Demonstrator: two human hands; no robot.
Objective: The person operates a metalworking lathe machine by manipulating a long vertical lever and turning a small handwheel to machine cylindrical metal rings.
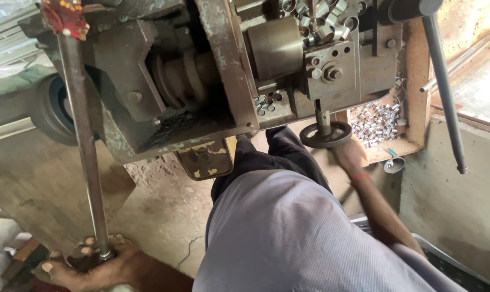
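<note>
I'm at the lathe-like machine (201, 81) with both hands on its controls. My left hand (90, 265), at seven o'clock, is closed around the lower end of the long steel lever rod (82, 140). My right hand (349, 156), at four o'clock, cups the small black handwheel (326, 135) from below; I think the fingers are curled on its rim, though blur hides them. I judge this a feed step; next calls for a steady wheel turn. Cut metal rings (377, 121) heap in the wooden tray (415, 81) beyond, and my knee crowds the wheel.
</note>
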